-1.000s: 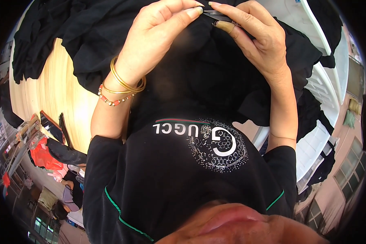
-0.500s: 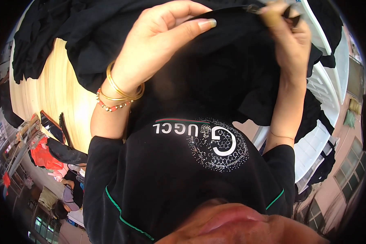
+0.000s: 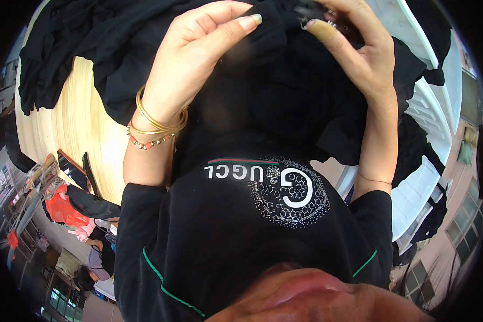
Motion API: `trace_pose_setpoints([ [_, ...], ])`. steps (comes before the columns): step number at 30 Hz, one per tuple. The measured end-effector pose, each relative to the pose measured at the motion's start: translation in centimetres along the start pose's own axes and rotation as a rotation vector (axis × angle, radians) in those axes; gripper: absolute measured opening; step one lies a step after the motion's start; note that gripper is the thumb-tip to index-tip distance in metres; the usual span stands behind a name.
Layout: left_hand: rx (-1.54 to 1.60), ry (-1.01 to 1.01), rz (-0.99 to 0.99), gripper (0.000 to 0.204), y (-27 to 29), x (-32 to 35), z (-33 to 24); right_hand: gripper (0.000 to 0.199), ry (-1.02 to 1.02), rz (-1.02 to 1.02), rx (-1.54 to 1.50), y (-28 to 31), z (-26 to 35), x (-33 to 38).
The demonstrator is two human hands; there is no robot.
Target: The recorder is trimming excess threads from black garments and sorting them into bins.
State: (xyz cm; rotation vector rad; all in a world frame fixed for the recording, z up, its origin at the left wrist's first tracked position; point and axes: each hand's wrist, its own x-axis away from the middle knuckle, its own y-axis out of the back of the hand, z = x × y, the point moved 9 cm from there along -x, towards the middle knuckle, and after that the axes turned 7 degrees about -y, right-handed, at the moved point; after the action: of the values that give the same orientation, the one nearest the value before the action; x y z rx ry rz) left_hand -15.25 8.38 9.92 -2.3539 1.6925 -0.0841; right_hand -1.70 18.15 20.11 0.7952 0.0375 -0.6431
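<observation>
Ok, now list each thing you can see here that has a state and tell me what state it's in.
Left hand: pinching black cloth
Black cloth: bunched, wrinkled
Right hand: curled around a small tool
Small tool: blurred, open or shut unclear
Wooden tabletop: partly covered
Gold bangles: worn on left wrist

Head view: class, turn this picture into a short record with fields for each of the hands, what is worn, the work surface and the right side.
Left hand: left hand pinching black cloth between thumb and fingers
Right hand: right hand holding a small dark tool, blurred, exact kind unclear
Right thumb: tan covering near the tip
Left wrist: gold bangles and a beaded bracelet
Surface: pale wooden table, partly covered by black cloth
Right side: white plastic rack-like object
</observation>
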Motion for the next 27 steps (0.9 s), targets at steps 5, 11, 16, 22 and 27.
trace_pose_setpoints([
  [5, -0.063, -0.03, 0.014, 0.025, -0.2, 0.0, 0.1, 0.035, 0.125, 0.061, 0.013, -1.6, 0.6, 0.0],
  [11, -0.113, -0.047, 0.054, 0.025, -0.6, 0.1, 0.1, 0.036, 0.165, 0.061, 0.043, -1.8, 0.8, 0.2],
  [16, -0.113, -0.058, 0.094, 0.026, -1.2, -0.1, 0.0, 0.032, 0.188, 0.053, 0.079, -1.4, 0.9, 0.3],
  [22, -0.106, -0.044, 0.113, 0.025, -1.0, 0.0, 0.2, 0.025, 0.253, 0.013, 0.177, -1.8, 1.7, 0.4],
  [27, -0.101, -0.103, 0.027, 0.026, -1.5, 0.2, -0.4, 0.033, 0.276, -0.144, -0.521, -1.1, 0.3, -0.1],
])
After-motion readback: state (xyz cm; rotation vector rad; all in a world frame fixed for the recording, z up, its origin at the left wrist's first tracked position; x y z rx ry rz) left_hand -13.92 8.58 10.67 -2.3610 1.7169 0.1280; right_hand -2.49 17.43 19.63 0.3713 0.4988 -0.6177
